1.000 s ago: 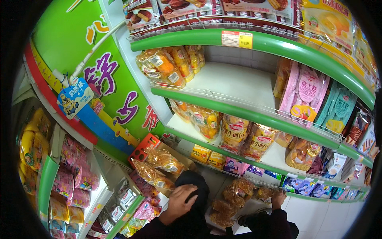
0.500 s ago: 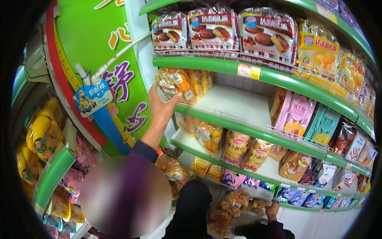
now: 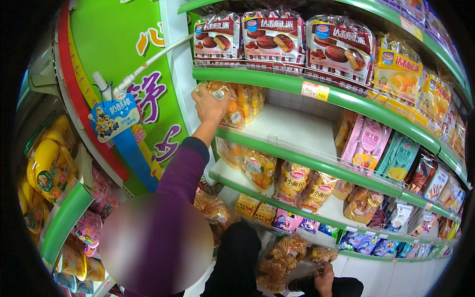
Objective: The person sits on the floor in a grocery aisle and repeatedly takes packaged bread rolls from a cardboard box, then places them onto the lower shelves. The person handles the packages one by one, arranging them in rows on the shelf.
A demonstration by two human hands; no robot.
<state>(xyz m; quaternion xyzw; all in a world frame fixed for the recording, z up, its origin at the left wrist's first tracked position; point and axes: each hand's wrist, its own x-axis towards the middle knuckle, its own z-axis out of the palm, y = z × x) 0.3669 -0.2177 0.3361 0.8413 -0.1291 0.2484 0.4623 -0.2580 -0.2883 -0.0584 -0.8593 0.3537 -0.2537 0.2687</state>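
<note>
At the left end of the middle shelf stand several clear bags of bread (image 3: 240, 110) with orange and yellow labels. My left hand (image 3: 212, 103) is closed round the front bag, thumb on its right side and fingers over its left; my palm hides part of it. Low down, my right hand (image 3: 324, 280) has its fingers curled, and whatever they may hold cannot be made out. Close by lie bread bags (image 3: 289, 247) in clear crinkled wrap, and a smaller bread bag (image 3: 322, 254) is just above the hand.
Green shelf edges (image 3: 277, 149) with wire guards run across. Boxed pies (image 3: 269, 39) fill the shelf above; pink packs (image 3: 365, 137) stand to the right. Bagged breads (image 3: 292, 180) sit below. A green panel with a hanging sign (image 3: 115, 118) and another rack (image 3: 64, 218) are at left.
My left hand has moved slightly up and closed over the front bread bag. My right hand has moved down and left, away from the low white edge, and its fingers are curled.
</note>
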